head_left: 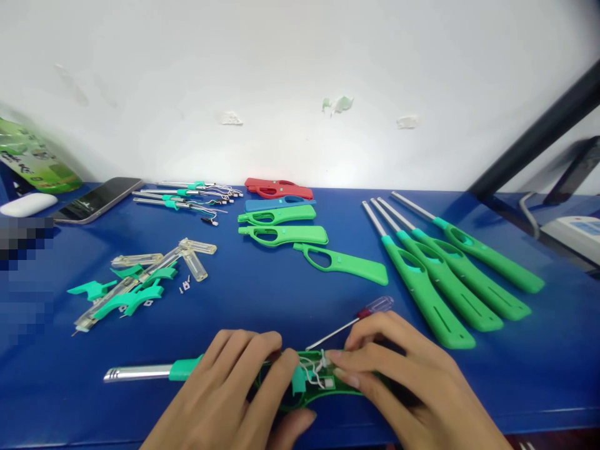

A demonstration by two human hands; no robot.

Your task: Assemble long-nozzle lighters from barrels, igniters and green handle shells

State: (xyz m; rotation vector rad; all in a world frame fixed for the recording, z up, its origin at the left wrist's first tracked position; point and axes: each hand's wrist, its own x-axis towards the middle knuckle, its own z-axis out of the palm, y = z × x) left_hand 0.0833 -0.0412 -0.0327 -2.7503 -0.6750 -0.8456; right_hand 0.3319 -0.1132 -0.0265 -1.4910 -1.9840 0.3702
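An opened green lighter body (323, 392) lies at the front of the blue table, its metal tube pointing left. White wires (311, 370) and a teal trigger (299, 380) show inside it. My left hand (229, 387) is wrapped over the trigger end and holds the body down, thumb on the near edge. My right hand (407, 375) pinches a small whitish part (324, 359) beside the wires with thumb and index finger. A screwdriver (372, 307) with a clear and dark red handle lies just behind my right hand.
Four assembled green lighters (435, 300) lie at the right. Loose green shells (285, 235), with blue and red ones, lie at the centre back. Wired tubes (175, 204), clear tanks (195, 265) and teal triggers (150, 295) are at the left, near a phone (100, 199).
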